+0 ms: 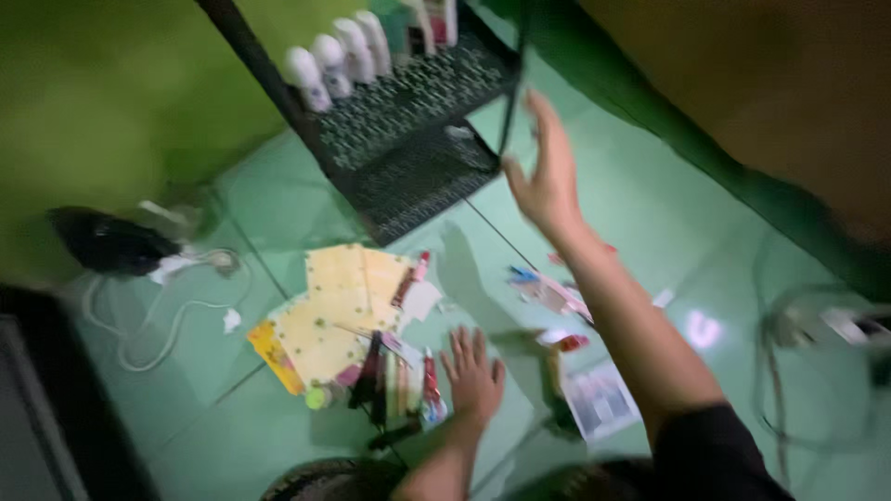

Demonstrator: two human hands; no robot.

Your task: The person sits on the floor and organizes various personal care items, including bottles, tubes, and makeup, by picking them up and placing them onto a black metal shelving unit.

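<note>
Small packets (408,380) heaped on green floor

left hand (471,373) flat, fingers spread; right hand (546,176) raised, open

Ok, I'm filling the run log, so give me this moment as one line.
left hand: flat on green floor, beside packets | right hand: raised open, empty, near black rack | bottles on rack

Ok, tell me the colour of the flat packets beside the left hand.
Pale yellow packets, seen in the head view, the only one.
</note>
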